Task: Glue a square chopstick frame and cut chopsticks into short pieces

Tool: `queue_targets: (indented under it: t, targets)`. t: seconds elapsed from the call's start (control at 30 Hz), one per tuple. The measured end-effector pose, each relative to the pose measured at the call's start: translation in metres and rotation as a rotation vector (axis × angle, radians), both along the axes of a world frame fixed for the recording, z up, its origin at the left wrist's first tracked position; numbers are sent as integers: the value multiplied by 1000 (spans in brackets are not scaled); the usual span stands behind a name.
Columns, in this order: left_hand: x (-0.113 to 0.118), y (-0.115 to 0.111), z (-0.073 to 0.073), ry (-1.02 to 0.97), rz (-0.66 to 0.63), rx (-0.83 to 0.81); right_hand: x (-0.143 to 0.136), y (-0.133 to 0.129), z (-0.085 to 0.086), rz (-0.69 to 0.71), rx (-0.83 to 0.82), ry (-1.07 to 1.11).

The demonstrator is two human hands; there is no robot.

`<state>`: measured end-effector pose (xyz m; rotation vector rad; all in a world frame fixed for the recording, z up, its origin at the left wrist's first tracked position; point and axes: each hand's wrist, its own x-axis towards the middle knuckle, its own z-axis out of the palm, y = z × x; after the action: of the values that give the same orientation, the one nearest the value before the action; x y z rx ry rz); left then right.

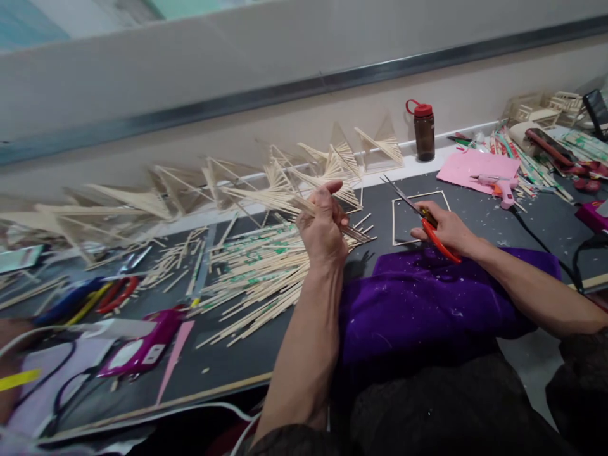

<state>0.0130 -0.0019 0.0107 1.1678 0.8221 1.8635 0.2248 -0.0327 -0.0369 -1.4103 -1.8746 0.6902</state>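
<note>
My left hand (323, 225) is raised over the table and closed around a small bundle of thin sticks (357, 235), whose ends poke out on both sides of the fist. Below and left of it spreads a loose pile of wooden sticks (266, 278), some with green printing. My right hand (444, 227) grips scissors with orange handles (439, 240), blades parted and pointing up and left. Just behind the scissors, a rectangular stick frame (394, 221) lies flat on the dark table. Purple cloth (418, 297) covers the near edge under my right forearm.
Twisted stick models (280, 183) line the wall beside a red-lidded bottle (424, 132). A pink glue gun (498, 185) rests by pink foam (475, 166), its cord trailing right. At left are a magenta device (145, 345), pliers (118, 294) and part of another person's hand (14, 332).
</note>
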Motion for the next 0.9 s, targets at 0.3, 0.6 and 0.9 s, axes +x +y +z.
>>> queue_targets:
  t: [0.3, 0.6, 0.9]
  targets:
    - [2, 7, -37, 30, -51, -155, -2, -1, 2, 9, -8, -50]
    - [4, 5, -30, -3, -31, -189, -2, -2, 1, 14, -7, -53]
    - [5, 5, -28, 129, 68, -112, -4, -3, -1, 52, 2, -62]
